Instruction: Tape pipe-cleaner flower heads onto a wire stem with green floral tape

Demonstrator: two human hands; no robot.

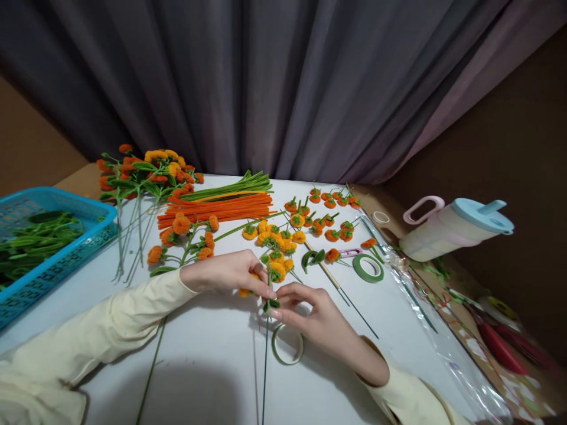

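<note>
My left hand point(239, 274) pinches the top of a thin green flower stem point(265, 366), which runs down toward the front of the table. Small yellow-orange pipe-cleaner flowers and green bits show around its fingers. From the other side, my right hand point(312, 310) closes thumb and fingers on a small dark green leaf point(271, 305) at the stem. Just under my right hand lies a roll of narrow green tape point(288, 345); whether its tape runs up to the stem I cannot tell. Yellow flower heads point(277, 271) lie right behind the hands.
Orange pipe cleaners point(217, 209) and green ones lie at the back, beside finished flowers point(155, 171). A blue basket point(88, 203) of green pieces stands left. Rightward are orange flower heads point(332, 235), a green tape roll point(368, 268), a tumbler point(452, 230) and red-handled pliers point(498, 342).
</note>
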